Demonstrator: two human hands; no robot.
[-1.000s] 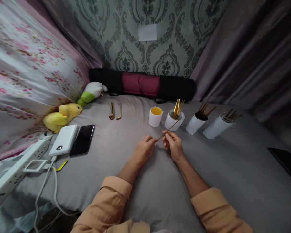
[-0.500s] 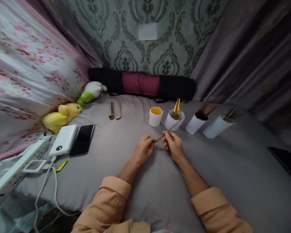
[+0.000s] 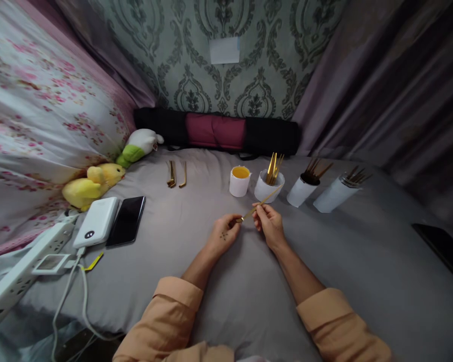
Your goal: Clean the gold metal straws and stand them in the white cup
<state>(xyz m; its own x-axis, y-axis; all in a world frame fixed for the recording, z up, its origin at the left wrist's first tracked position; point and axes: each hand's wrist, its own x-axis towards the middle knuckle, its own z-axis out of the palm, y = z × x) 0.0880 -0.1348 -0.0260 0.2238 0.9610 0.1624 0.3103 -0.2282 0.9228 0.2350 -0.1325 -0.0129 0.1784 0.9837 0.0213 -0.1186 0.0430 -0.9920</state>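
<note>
A thin golden stick slants up toward the white cups, pinched at its middle by my right hand and at its lower end by my left hand. Both hands rest low over the grey bedsheet, close together. Just beyond them stand a white cup with yellow contents and a white cup of golden sticks.
Two more white cups hold dark sticks at the right. Several bent golden pieces lie far left of the cups. A phone, power bank, power strip, cables and plush toys sit left.
My left hand has turned a little, its back now facing up more. The stick and my right hand stay in nearly the same place; the view shifted slightly.
</note>
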